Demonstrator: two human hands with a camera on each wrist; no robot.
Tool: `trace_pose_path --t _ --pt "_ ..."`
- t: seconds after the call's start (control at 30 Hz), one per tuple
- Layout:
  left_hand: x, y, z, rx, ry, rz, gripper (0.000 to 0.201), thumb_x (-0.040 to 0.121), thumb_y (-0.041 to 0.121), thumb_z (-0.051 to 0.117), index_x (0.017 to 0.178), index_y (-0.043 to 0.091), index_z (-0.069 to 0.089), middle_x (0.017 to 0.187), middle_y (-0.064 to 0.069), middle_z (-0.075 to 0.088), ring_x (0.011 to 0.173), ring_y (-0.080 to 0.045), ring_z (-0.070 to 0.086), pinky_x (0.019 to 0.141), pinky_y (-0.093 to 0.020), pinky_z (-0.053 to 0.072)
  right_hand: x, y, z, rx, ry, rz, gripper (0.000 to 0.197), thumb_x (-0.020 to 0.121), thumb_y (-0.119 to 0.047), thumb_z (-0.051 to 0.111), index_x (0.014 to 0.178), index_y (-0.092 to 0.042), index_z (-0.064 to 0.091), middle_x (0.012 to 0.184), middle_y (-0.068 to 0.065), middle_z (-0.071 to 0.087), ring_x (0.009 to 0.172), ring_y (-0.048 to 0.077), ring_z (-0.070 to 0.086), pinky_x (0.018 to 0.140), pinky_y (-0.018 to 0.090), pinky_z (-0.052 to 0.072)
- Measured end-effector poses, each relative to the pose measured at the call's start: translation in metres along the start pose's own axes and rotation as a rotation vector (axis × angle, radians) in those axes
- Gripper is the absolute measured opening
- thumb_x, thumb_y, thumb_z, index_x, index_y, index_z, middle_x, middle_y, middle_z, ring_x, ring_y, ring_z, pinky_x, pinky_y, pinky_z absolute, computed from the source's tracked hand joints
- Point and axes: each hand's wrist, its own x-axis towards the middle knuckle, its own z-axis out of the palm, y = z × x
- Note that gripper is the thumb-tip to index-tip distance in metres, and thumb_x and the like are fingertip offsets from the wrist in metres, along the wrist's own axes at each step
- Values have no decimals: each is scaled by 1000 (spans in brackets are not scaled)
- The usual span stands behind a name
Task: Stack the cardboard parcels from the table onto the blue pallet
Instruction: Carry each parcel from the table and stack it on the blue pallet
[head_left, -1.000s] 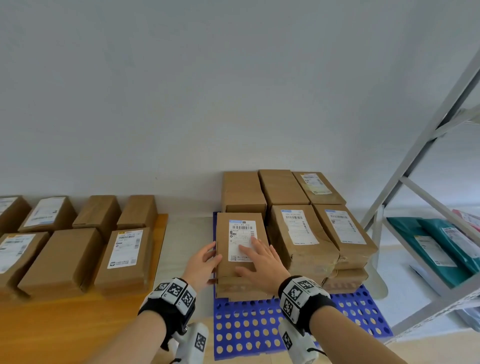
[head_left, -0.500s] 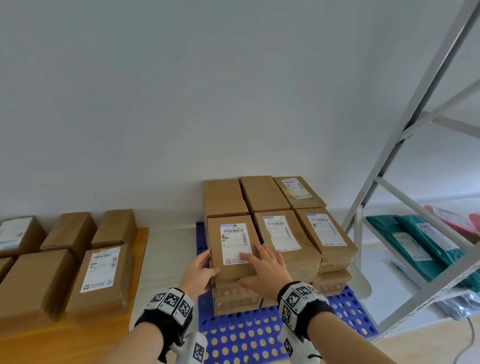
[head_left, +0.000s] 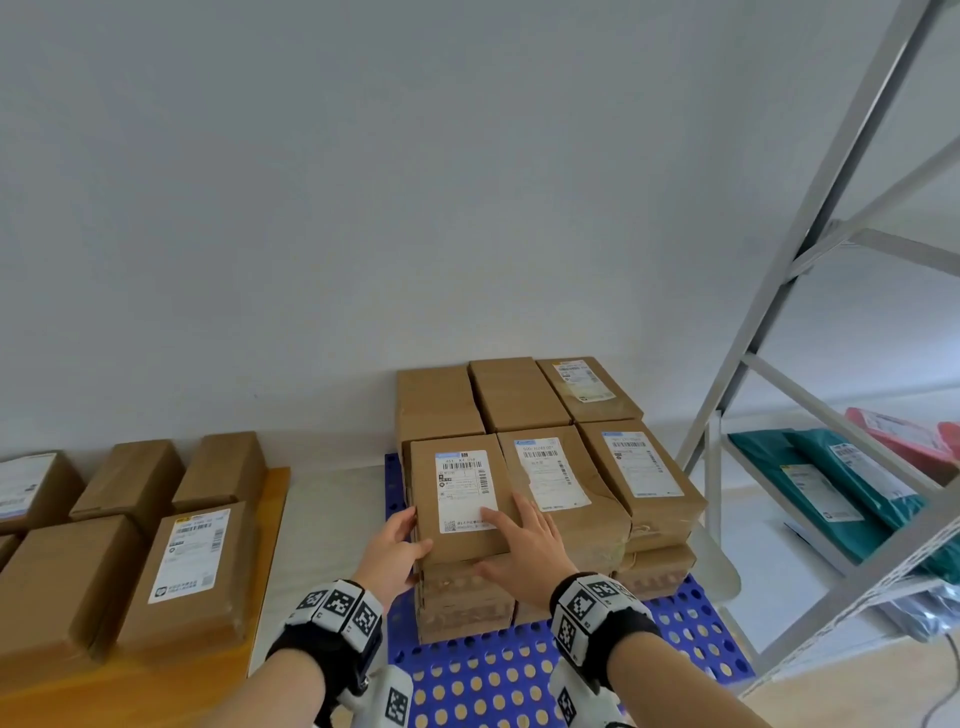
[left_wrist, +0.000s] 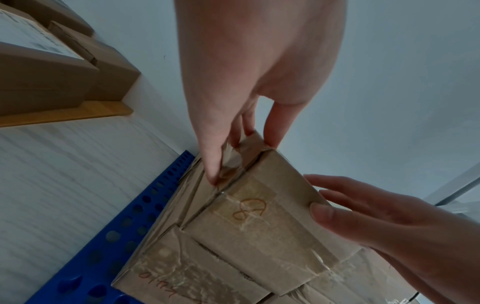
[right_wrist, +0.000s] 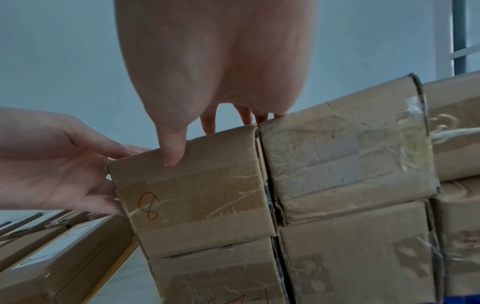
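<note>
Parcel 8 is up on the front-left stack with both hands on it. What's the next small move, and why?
Probably let go and lift both hands clear, then turn to the table. The parcel marked 8 sits flat on the stack beside its neighbour. The left hand rests against its left side, the right hand flat on top. Parcels still wait on the table.

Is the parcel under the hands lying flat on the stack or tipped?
Flat. The parcel sits level on the one below, top flush with its neighbour; left hand and right hand rest on it.
</note>
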Motion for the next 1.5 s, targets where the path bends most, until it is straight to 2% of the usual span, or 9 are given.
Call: trace_pose_path --t 0.13,0.27,0.33,0.5,0.63,0.9,1.0,1.17,1.5 --pt "-10 5 4 38 11 7 50 93 -2 49 140 11 37 137 -9 48 108 -20 49 76 -33 50 -1 0 -3 40 -8 -16 74 85 -53 57 147 -34 21 158 6 1 146 24 1 120 40 1" --pt "-20 5 -1 104 72 -31 45 92 13 58 135 16 43 136 -10 49 120 -26 48 102 -47 40 -3 -9 -9 72 -3 -78 76 86 -52 56 149 -30 19 158 5 7 146 23 4 120 39 6" --pt "-26 5 -7 152 105 -20 47 92 15 58 136 16 42 136 -10 48 124 -27 46 105 -44 38 -5 -16 -12 99 -9 -134 72 89 -48 55 149 -29 20 158 3 7 146 22 6 119 38 9" --pt "-49 4 -37 227 189 4 47 91 13 58 135 14 43 128 -12 52 116 -23 49 102 -37 40 -4 -42 -6 164 -44 -237 66 92 -43 54 148 -25 23 159 1 7 146 21 12 117 39 22" --pt "-72 -3 -65 203 282 1 44 90 12 59 132 14 46 124 -12 53 107 -22 50 84 -31 43 -4 -70 3 183 -96 -328 64 93 -38 53 148 -22 24 158 2 12 143 22 20 114 36 25" --pt "-121 -30 -121 291 472 -34 47 90 14 58 135 16 46 135 -8 49 121 -22 47 104 -37 39 -6 -110 36 229 -204 -486 61 95 -33 53 146 -18 25 154 4 22 137 21 34 111 31 30" --pt "-132 -42 -141 315 534 -65 47 90 15 58 135 21 45 138 -5 47 126 -22 45 107 -42 38 -3 -121 49 249 -243 -481 59 95 -30 53 146 -17 26 152 4 26 132 22 39 107 29 32" --pt "-131 -55 -174 332 564 -114 49 90 14 59 136 22 45 139 -5 47 127 -22 45 105 -43 39 10 -148 75 313 -293 -405 61 94 -30 54 147 -17 26 153 5 28 138 22 31 111 32 26" --pt "-78 -58 -262 383 470 -108 51 92 15 56 140 20 40 146 0 41 133 -18 40 111 -45 33 63 -219 126 389 -323 -227 62 93 -30 56 147 -17 26 151 9 33 137 25 35 109 37 33"
